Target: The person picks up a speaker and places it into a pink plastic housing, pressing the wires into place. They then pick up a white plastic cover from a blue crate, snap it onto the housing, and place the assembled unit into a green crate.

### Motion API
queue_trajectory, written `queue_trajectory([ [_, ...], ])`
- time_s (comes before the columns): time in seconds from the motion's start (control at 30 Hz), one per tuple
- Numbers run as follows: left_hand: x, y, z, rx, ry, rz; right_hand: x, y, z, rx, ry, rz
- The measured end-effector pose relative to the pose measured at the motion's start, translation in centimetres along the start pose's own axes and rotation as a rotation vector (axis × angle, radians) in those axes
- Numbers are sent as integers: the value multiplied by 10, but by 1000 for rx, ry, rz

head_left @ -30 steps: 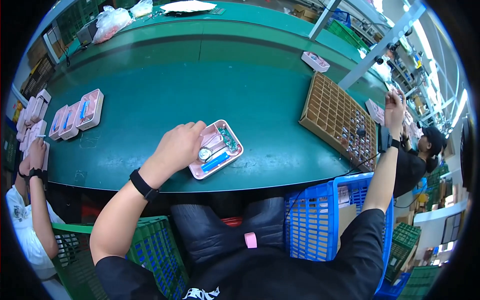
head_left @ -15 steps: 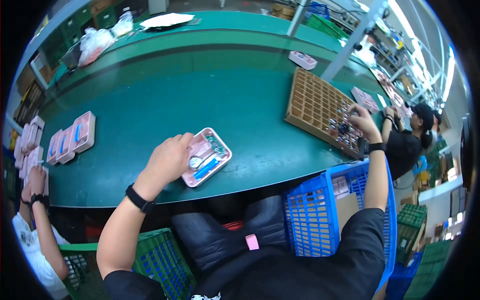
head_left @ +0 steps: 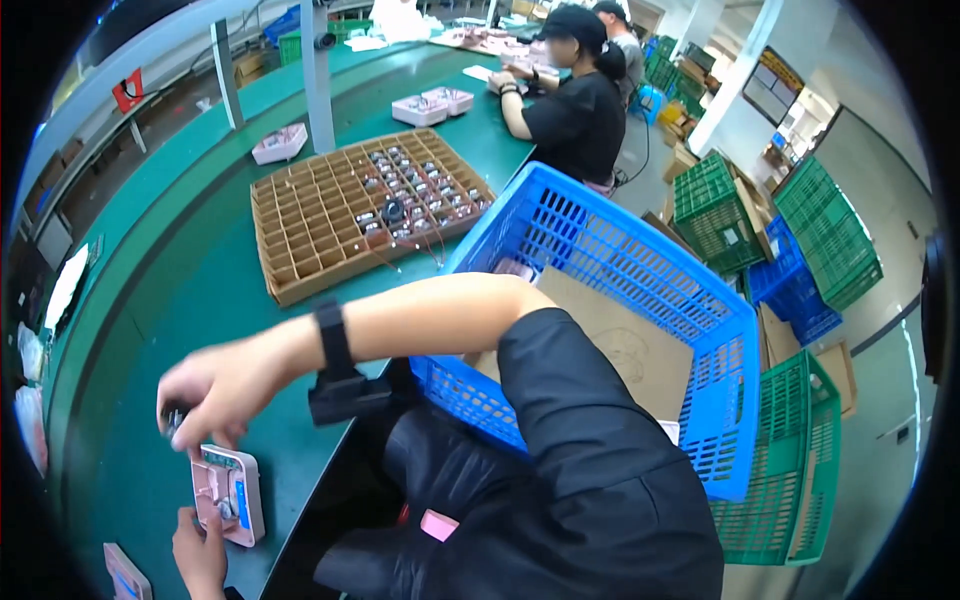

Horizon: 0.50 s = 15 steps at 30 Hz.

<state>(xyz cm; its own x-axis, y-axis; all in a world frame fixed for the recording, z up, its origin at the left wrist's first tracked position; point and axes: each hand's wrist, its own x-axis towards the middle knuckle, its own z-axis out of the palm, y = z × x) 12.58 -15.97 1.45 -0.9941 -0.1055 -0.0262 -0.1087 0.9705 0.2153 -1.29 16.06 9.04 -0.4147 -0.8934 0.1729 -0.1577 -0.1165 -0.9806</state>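
My right hand (head_left: 222,392) is closed round a small dark part (head_left: 175,416) with a shiny patch; motion blur and fingers hide its kind. It hovers just above and beyond a pink plastic housing (head_left: 254,500). The housing lies open side up on the green bench and holds a green circuit board (head_left: 220,459), a blue cylindrical cell (head_left: 242,503) and a round silvery part (head_left: 226,509). My left hand (head_left: 198,560) grips the housing's near left side, thumb and finger at its wall.
A cardboard divider tray (head_left: 290,285) holds several small metallic parts with wires. A blue crate (head_left: 600,215) with cardboard inside stands right of my lap. Another pink housing (head_left: 127,575) lies at lower left. A person in black (head_left: 575,115) works farther along the bench (head_left: 170,340).
My view has swung to the right. My right hand has left the divider tray with a small dark part and come over beside the pink housing. My left hand stays at the housing.
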Motion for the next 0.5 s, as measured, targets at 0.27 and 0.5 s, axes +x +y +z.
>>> queue_trajectory([
  [0.27,11,-3,21,-373,-71,269,35,74,64,206,-296,265],
  [0.5,-14,56,-13,-916,209,233,23,93,67,891,-132,390],
])
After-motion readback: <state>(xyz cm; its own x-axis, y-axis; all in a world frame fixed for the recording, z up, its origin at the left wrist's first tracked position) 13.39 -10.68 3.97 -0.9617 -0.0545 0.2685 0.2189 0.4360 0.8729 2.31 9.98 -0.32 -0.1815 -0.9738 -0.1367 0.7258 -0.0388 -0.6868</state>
